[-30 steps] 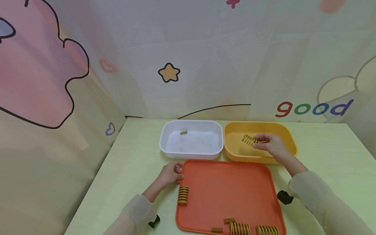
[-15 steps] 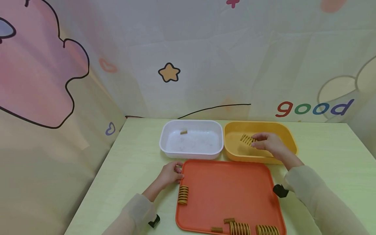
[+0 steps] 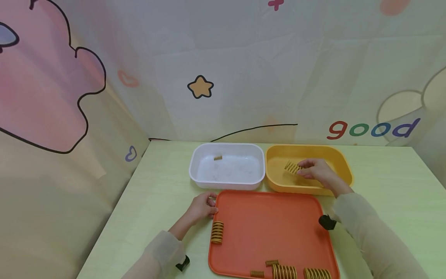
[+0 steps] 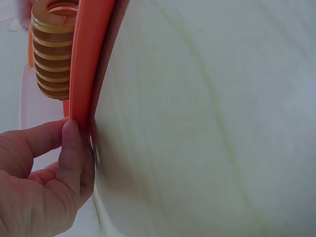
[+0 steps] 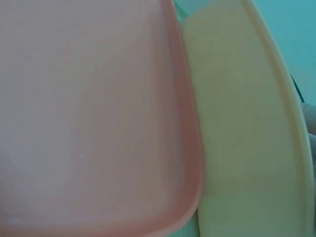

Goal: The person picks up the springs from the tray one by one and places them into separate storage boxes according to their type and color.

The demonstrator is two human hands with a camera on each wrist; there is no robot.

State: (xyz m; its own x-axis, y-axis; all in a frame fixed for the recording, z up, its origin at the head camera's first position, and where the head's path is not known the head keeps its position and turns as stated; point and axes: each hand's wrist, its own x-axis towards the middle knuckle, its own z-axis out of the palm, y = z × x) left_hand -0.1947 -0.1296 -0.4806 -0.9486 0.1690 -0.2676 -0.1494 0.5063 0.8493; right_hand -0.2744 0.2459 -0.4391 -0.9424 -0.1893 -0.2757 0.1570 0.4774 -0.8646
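Observation:
My right hand [image 3: 318, 171] pinches a large gold coil spring [image 3: 292, 167] by its right end, over the inside of the yellow bin [image 3: 306, 190]. Whether the spring touches the bin's floor I cannot tell. My left hand [image 3: 201, 205] grips the left rim of the orange tray [image 3: 268, 228] between thumb and fingers, as the left wrist view shows. Just along that rim a large spring [image 4: 52, 61] lies inside the tray. In the right wrist view the bin wall [image 5: 242, 123] fills much of the right side, and only a sliver of the hand shows.
Left of the yellow bin stands a white bin [image 3: 228, 186] with one small spring [image 3: 218, 158] inside. Along the tray's near edge lie two large springs, one at the right [image 3: 317, 273], and two small springs, one at the left [image 3: 257, 273]. A printed cloth [image 3: 244, 77] hangs behind the table.
My right hand and its spring have shifted slightly left within the yellow bin, and the right forearm has swung left. My left hand has kept its place on the tray rim.

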